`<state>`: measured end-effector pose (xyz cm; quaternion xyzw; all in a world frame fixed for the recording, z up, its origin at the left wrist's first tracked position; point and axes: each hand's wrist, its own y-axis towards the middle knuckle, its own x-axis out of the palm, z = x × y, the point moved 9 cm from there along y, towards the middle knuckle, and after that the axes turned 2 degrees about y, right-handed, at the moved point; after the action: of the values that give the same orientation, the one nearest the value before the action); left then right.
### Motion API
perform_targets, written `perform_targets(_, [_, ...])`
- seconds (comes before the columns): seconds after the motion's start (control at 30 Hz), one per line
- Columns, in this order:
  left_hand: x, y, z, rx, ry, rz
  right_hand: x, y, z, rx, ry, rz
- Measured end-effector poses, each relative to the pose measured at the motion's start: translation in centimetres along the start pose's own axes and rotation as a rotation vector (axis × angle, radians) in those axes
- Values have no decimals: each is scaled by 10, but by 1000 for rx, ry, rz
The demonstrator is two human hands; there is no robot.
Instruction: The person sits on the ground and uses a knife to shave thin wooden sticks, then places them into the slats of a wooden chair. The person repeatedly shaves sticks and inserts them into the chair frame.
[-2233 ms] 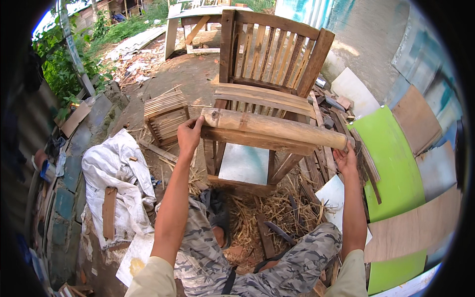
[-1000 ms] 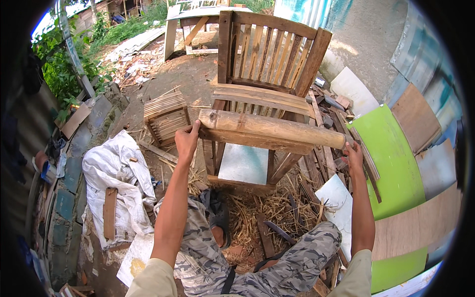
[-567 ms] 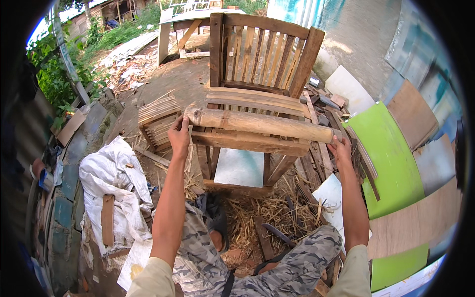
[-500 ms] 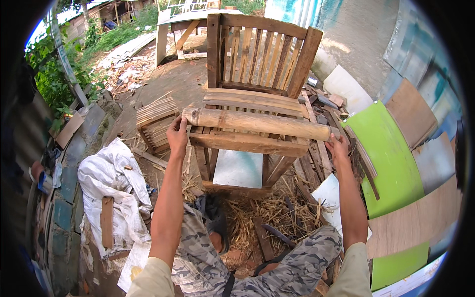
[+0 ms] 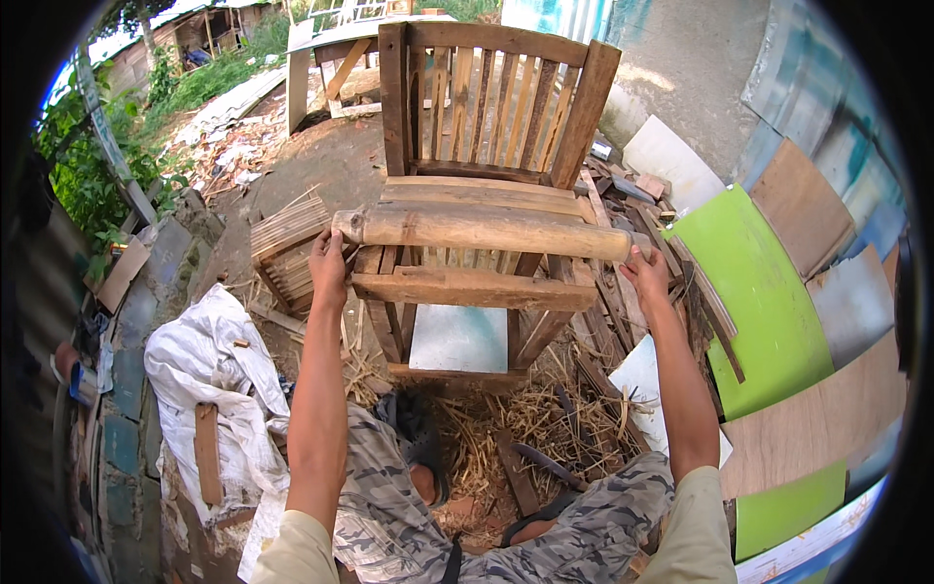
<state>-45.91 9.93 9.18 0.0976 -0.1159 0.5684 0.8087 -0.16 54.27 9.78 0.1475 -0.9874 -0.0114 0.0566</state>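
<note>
A length of bamboo (image 5: 486, 230) lies level across the seat of a wooden chair (image 5: 472, 285), behind the front rail. My left hand (image 5: 328, 268) is closed on its left end, thumb up against the cut edge. At the other end my right hand (image 5: 647, 271) grips it with thumb and fingers. Behind the bamboo, pale seat slats (image 5: 477, 194) span the frame, and the upright slatted backrest (image 5: 491, 107) rises at the far side. Between the bamboo and the front rail the seat frame is open.
Bamboo shavings (image 5: 467, 428) cover the ground between my legs, with a dark curved blade (image 5: 550, 463) among them. A small slatted bamboo piece (image 5: 292, 243) stands left of the chair. White sacking (image 5: 219, 380) lies nearer. Green board (image 5: 764, 292) and scrap wood lie right.
Both hands have shifted the bamboo slightly back, away from the front rail toward the seat slats, widening the gap in front of it. The whole view has also shifted a little.
</note>
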Motion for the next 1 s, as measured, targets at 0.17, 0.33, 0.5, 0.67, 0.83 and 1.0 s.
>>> perform_targets(0.17, [-6,9,-19,-171,-105,-2,10,-14,-3,163,88,1])
perform_targets(0.33, [-1,12,-23,-169,-175,-66,15,-10,3,214,230,-62])
perform_targets(0.5, [1,6,-20,-158,-163,-36,15,-8,7,223,235,-36])
perform_targets(0.67, [6,9,-20,-99,-114,-30,18,-17,4,258,199,-66])
perform_targets(0.83, [7,18,-27,-119,-87,-91,26,-21,2,300,162,-101])
perform_targets(1.0, [22,0,-15,-126,-105,-102,19,-20,1,293,69,-110])
